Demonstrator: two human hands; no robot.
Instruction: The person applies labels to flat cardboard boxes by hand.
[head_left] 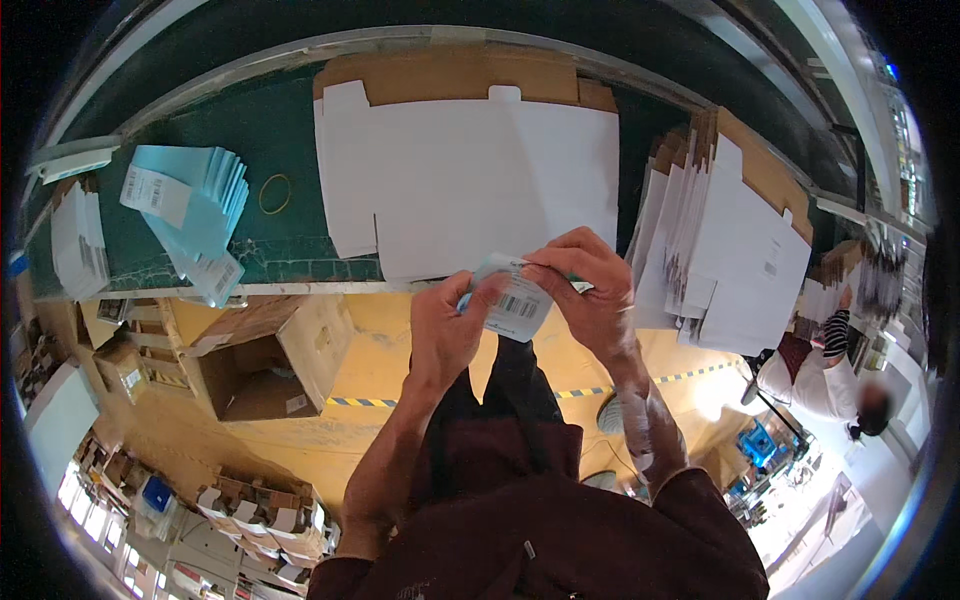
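Between my two hands, just off the bench's near edge, is a label sheet (518, 308) with a white face, barcode print and pale blue backing. My left hand (450, 325) grips its left side, thumb laid on the face. The fingers of my right hand (590, 285) pinch its upper right corner. Beyond my hands, a flat carton blank (470, 180), white with brown cardboard along its far edge, lies on the green bench (290, 235). A fanned stack of pale blue label sheets (205, 205) sits at the left of the bench.
A yellow rubber band (275, 194) lies beside the blue stack. Folded white cartons (725, 240) are piled at the right, with more white pieces (78, 240) at far left. Below the bench stands an open brown box (270, 360). Another person (815, 380) is at the far right.
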